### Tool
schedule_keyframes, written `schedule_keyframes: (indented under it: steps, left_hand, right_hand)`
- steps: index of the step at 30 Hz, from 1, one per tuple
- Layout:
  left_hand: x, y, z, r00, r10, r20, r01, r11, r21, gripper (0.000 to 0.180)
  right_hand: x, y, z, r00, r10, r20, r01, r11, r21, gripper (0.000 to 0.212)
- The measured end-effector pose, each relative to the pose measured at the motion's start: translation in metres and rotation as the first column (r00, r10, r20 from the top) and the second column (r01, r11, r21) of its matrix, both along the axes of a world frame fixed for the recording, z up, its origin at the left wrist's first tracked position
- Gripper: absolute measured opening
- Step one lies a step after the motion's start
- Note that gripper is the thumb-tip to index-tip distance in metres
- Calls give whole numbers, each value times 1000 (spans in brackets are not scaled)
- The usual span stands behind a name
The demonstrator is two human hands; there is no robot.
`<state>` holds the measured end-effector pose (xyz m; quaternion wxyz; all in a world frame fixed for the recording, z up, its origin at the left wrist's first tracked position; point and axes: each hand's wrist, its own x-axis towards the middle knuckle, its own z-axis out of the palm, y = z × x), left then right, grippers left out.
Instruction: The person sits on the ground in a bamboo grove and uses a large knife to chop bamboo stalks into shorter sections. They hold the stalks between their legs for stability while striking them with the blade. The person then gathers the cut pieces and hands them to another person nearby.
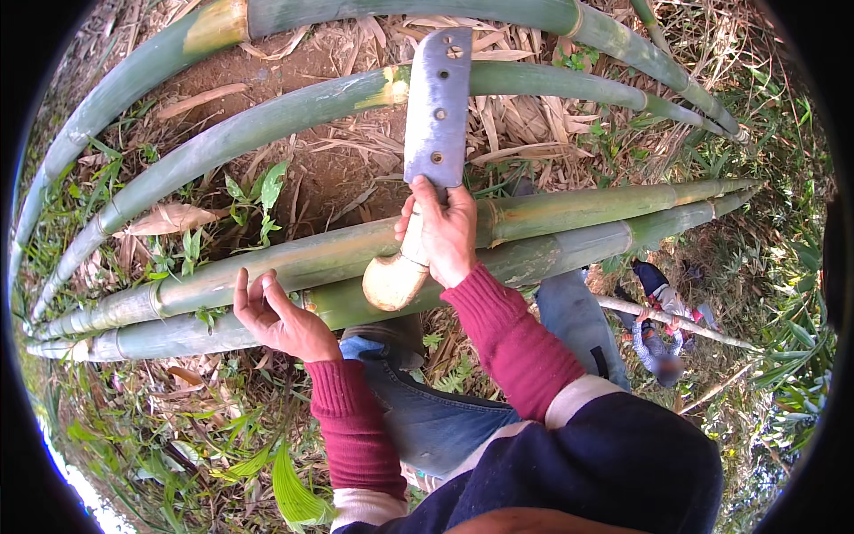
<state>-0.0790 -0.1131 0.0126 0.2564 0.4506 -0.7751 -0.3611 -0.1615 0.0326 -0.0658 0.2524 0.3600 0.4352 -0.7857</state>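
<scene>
My right hand (447,233) grips a cleaver (438,111) by its pale wooden handle, which ends in a broad curved butt. The wide grey blade points away from me, with several holes along it. My left hand (286,319) is held palm up with its fingers partly curled and apart, and nothing lies in it. Below both hands, two green bamboo poles (543,210) lie side by side across my front. The cleaver's handle is above these poles, and its blade overlaps a thinner bamboo pole (302,114) farther off.
A thick bamboo pole (400,11) runs along the far side. Dry leaves and brown soil (311,178) fill the gap between poles. At the right, people (663,311) are beside a long pale stick (721,336). Grass and green plants (298,489) grow at the near left.
</scene>
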Motion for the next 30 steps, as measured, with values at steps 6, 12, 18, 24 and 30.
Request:
schedule_keyframes:
  steps: [6,12,18,24,30]
  left_hand:
    - [-6,-9,0,999,-33,-12,33,999,32,35]
    - [-8,-11,-4,997,-72,-1,72,997,39,34]
    - [-3,-11,-10,995,-99,-13,99,994,41,33]
    - [-1,-12,-12,995,-99,0,99,995,16,33]
    - [-3,-5,-10,996,-87,7,87,996,27,33]
  right_hand:
    - [-3,11,-2,996,50,69,-47,998,-34,20]
    - [5,7,5,992,120,46,-115,989,-90,19]
    - [8,11,3,996,66,63,-61,995,-76,18]
    - [18,12,10,995,41,93,-32,995,-96,16]
    - [44,1,28,981,185,53,-174,971,-165,13]
